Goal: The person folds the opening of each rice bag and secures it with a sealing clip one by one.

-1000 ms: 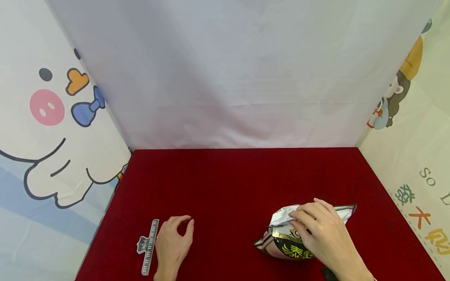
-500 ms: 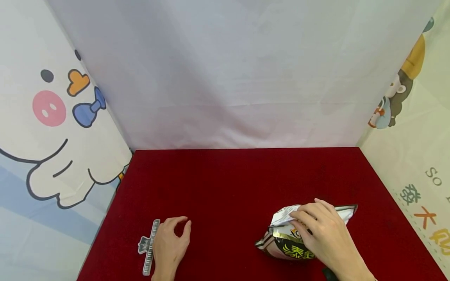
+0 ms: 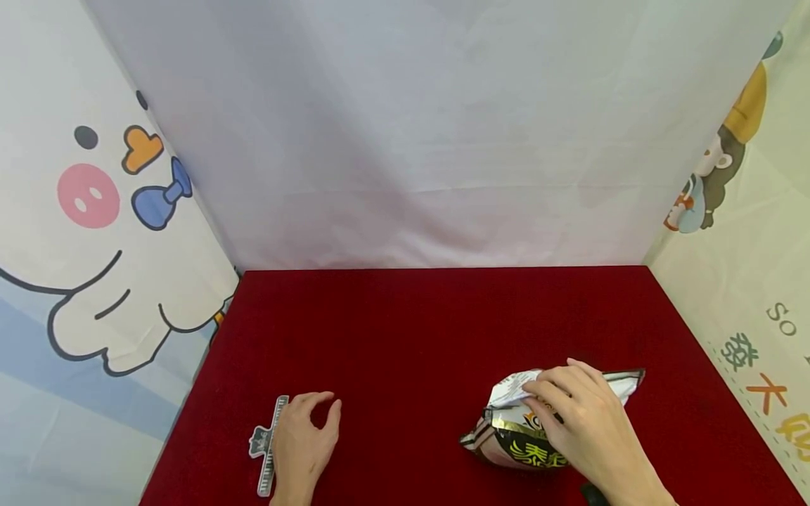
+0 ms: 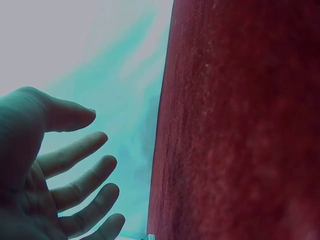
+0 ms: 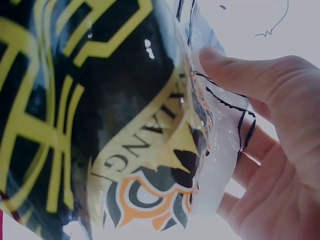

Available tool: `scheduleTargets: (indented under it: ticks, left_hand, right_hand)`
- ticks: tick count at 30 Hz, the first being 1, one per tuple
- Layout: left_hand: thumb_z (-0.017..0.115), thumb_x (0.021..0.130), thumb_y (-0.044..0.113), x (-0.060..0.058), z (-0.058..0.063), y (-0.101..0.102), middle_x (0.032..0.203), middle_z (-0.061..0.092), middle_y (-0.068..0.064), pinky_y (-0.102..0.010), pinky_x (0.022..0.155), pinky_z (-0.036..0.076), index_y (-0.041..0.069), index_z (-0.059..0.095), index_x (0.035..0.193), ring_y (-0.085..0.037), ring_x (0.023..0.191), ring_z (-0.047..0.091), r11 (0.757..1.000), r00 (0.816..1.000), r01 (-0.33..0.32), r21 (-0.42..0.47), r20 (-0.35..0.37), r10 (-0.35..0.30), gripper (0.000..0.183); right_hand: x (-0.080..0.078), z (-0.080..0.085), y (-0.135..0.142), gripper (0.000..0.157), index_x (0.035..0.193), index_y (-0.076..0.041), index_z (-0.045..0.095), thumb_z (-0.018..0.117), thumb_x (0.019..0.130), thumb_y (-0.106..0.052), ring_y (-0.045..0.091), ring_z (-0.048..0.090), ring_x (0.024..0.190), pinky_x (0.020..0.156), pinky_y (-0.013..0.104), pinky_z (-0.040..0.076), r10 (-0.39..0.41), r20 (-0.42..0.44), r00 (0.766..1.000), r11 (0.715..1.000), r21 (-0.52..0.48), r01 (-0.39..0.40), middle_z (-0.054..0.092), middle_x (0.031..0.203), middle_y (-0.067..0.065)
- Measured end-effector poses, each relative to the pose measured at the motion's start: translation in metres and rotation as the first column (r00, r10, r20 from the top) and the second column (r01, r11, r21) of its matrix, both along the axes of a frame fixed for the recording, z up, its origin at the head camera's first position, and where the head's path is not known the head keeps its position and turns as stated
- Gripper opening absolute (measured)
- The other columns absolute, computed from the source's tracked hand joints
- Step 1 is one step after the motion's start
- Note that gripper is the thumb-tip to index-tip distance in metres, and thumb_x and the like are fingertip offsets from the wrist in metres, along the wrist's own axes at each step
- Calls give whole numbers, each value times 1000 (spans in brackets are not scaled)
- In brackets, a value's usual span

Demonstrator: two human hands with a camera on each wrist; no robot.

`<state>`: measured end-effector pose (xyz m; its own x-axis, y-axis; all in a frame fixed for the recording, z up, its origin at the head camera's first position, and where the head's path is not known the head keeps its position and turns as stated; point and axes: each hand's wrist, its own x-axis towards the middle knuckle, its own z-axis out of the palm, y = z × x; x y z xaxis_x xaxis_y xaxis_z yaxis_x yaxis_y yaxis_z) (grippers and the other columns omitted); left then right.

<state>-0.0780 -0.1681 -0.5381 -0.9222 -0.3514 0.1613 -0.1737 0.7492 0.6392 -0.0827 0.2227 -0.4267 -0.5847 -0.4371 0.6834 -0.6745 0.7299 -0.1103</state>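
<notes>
A printed snack bag, black with yellow lettering and silvery folds, lies on the right of the red-covered table. My right hand pinches its upper edge between thumb and fingers. In the right wrist view the thumb presses on the bag's pale top flap, with the other fingers behind it. On the left, my left hand hovers or rests with loosely bent, spread fingers and holds nothing. Beside it lies a clear bag clip with a piano-key strip, partly covered by the hand.
The red tablecloth spans the whole work area. A white cloth hangs behind it, and printed cartoon cloths stand at the left and right. A small dark object shows beneath the right wrist.
My left hand has shifted slightly left, covering a little more of the clip. The right hand keeps its grip on the bag. The view has moved very slightly.
</notes>
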Motion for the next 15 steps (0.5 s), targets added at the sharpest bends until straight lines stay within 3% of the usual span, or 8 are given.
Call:
scheduleTargets:
  ticks: [3,9,15]
  left_hand:
    - [80,94,31,1,1,0,117,77,-8,-54,93,54,16,83,109,-34,111,68,1000,1000,0,-5,-6,0,22]
    - [83,90,26,3,0,-2,112,77,-9,-53,95,53,13,84,104,-35,109,68,999,996,-8,-32,-92,5,19]
    - [82,91,27,4,1,-4,115,76,-10,-56,92,53,12,83,106,-37,111,65,999,998,-32,-27,-59,30,21]
  right_hand:
    - [0,0,0,59,90,-8,79,39,114,-45,24,69,84,128,18,19,-1,0,1000,1000,3,1,75,87,3]
    - [0,0,-1,58,89,-9,79,40,114,-44,24,68,83,127,18,21,-4,-11,1000,1000,4,4,74,87,3]
    - [0,1,-2,58,89,-9,79,39,114,-44,24,69,83,127,18,20,-7,-8,1000,1000,7,7,74,87,3]
